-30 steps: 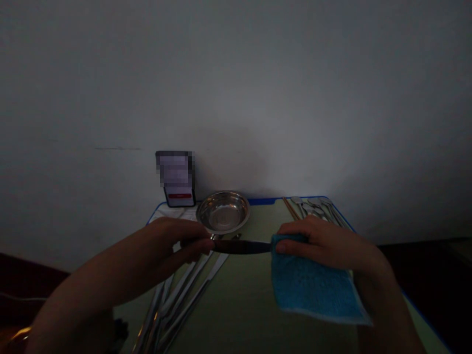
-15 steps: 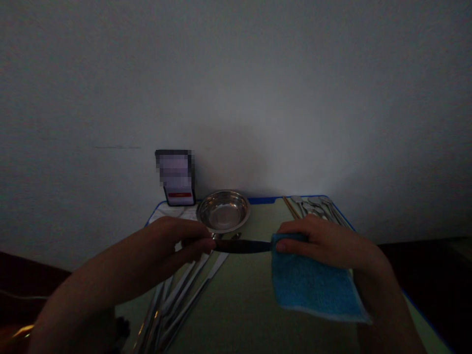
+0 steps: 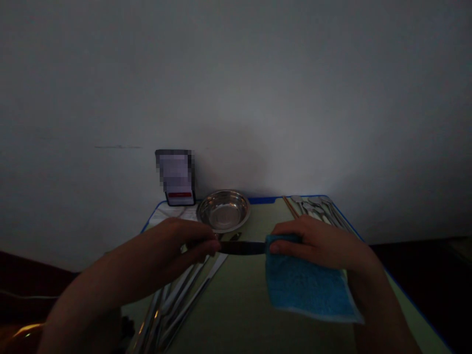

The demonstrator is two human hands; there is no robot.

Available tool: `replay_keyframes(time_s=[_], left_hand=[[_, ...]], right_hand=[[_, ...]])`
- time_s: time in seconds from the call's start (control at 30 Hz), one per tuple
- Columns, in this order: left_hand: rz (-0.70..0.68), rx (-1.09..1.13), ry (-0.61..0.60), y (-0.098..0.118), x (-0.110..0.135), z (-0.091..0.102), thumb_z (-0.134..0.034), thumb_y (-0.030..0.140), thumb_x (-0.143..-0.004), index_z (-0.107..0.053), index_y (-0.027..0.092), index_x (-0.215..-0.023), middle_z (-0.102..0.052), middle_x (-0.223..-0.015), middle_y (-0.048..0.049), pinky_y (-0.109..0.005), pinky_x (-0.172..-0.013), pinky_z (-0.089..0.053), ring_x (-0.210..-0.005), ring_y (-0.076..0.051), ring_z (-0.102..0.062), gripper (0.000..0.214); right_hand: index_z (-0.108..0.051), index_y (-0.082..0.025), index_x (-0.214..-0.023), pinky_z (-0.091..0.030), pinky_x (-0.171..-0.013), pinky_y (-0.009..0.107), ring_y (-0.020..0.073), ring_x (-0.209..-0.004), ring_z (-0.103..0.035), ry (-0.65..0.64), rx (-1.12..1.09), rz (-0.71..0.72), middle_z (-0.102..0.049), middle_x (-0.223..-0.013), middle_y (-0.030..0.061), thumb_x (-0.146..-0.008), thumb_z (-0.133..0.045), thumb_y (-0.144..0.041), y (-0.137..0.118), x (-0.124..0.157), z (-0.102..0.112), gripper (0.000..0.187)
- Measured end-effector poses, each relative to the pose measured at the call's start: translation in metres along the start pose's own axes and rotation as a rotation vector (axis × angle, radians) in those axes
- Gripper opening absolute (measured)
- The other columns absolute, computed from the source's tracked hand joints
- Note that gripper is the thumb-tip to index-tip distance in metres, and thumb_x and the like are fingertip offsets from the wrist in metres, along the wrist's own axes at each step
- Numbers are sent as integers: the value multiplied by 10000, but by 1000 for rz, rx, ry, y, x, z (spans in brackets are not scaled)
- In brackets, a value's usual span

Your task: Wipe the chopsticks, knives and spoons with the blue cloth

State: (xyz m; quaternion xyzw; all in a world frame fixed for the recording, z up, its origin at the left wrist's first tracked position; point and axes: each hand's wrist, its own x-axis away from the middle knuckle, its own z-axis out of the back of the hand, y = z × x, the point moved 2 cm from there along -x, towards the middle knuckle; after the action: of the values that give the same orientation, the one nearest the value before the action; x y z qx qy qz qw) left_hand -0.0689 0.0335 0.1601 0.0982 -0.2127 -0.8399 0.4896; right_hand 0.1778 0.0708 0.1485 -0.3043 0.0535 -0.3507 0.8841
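here's the phone [image 3: 180, 199] upright by the wall [image 3: 236, 98], the left hand [image 3: 193, 238] pinching one end of a knife [image 3: 243, 248] held level over the table [image 3: 236, 305], the metal bowl [image 3: 223, 215] behind, the right hand [image 3: 313, 241] clamped on the blue cloth [image 3: 309, 290] at the other end, spoons [image 3: 296, 199] beyond.

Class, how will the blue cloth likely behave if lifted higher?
The blue cloth is probably floppy: it hangs below the right hand, pinched near its upper edge. It is likely light, as it looks thin, and its matt surface suggests little slipping.
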Motion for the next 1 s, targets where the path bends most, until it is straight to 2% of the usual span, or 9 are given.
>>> replay_keyframes(time_s=[0.23,1.0], left_hand=[[-8,-15,-11,4,-1,2,-439,376,-903,-643,207,-797,-645,-680,21,-217,-562,-401,-610,-127,-585,285],[25,3,-9,2,1,2,-456,395,-893,-659,228,-844,-660,-718,26,-210,-583,-414,-642,-125,-594,268]], right_hand=[[-641,-209,-855,-367,-590,241,105,-643,-564,4,-37,11,-621,-704,-14,-872,-417,-480,-3,0,1,352],[-634,-201,-834,-362,-579,241,106,-636,-559,6,-30,28,-616,-688,-12,-870,-416,-487,-2,-2,0,361]])
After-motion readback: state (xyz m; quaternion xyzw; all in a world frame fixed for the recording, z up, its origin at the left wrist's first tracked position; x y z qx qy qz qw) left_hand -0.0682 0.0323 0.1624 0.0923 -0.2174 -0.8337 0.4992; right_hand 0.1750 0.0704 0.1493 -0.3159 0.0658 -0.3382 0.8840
